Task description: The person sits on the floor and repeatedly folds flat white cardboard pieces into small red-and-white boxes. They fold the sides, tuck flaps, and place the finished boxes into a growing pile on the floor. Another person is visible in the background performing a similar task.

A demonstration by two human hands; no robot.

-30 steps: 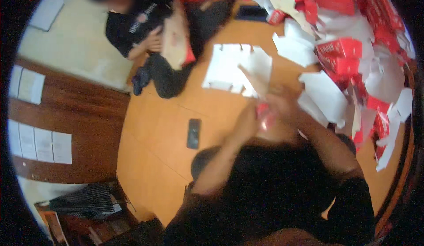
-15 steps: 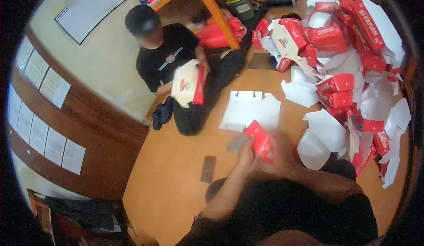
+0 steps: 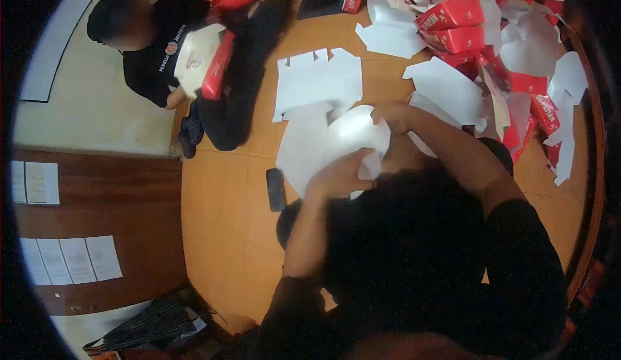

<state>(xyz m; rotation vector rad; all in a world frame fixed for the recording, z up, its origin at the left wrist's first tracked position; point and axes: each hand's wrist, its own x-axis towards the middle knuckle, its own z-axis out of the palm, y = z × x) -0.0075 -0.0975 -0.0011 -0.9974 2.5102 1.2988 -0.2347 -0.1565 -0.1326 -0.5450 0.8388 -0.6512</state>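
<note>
The item under inspection is a white card sheet (image 3: 307, 143), bent upward along its right part, held low in front of the seated person, over the floor (image 3: 226, 250). From where I stand I take it as one piece, though I cannot confirm this.

Two hands are at the sheet. The right hand (image 3: 392, 118) is at its far right edge, fingers curled inward and closed on the card. The left hand (image 3: 339, 174) is at its near edge, half open, thumb and fingers apart with a white flap between them; whether it grips firmly I cannot tell.

Just beyond the sheet, a flat white blank (image 3: 320, 82) with notched edges lies on the floor. Just left of the sheet lies a dark phone (image 3: 276, 190).

To the right of the sheet and beyond it is a heap of red and white cartons (image 3: 456, 27), with loose white pieces (image 3: 446, 95) at its near side.

Beyond the sheet to the left, a co-worker (image 3: 158, 43) in dark clothing and cap sits with a cream and red box (image 3: 197, 59). Dark footwear (image 3: 191, 130) rests between sheet and wall.
</note>
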